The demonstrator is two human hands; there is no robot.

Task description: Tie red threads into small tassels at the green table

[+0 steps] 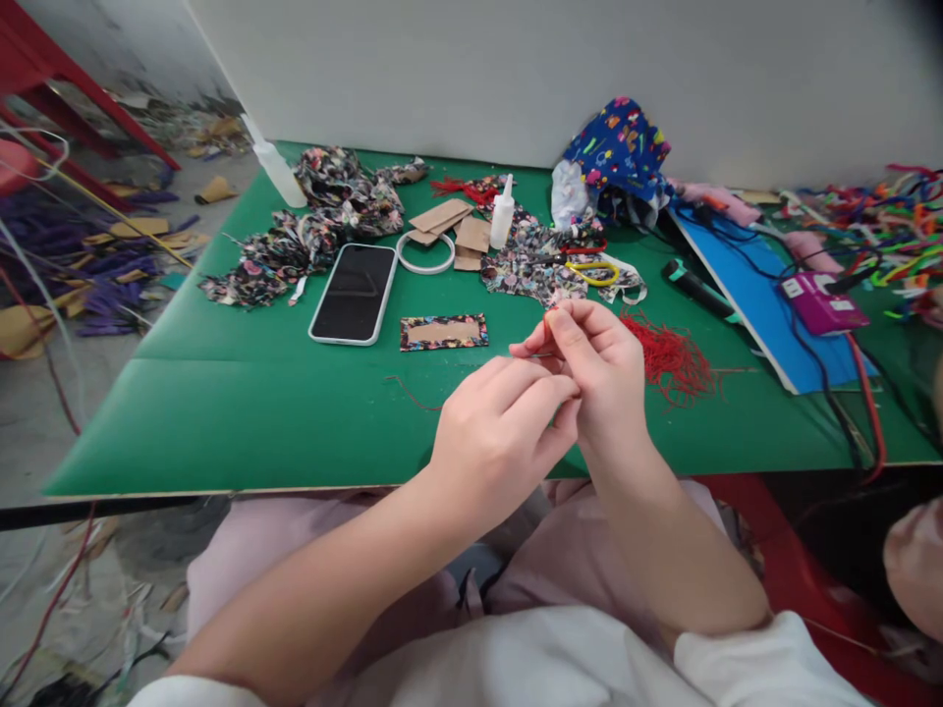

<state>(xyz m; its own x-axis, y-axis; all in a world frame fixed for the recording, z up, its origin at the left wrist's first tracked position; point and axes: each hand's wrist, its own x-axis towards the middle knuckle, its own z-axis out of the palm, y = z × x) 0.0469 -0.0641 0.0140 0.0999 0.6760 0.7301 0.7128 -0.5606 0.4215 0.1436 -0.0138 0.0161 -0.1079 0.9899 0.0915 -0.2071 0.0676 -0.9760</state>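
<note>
My left hand (501,422) and my right hand (600,358) meet above the front of the green table. The right thumb and forefinger are pinched, with a bit of red thread showing at their tips. The left fingers are curled closed against the right hand, and what they hold is hidden. A thin dark red strand (413,393) trails on the table beside my left hand. Just right of my right hand lies a pile of red threads (670,361). A brown card rectangle edged in floral fabric (443,332) lies flat beyond my left hand.
Behind are a phone (355,295), a white ring (425,267), brown card pieces (442,218), glue bottles (502,216), floral fabric (331,211) and yellow-handled scissors (595,273). Rightward lie a cutter (699,289), a blue board (744,295), cables and a purple box (823,302).
</note>
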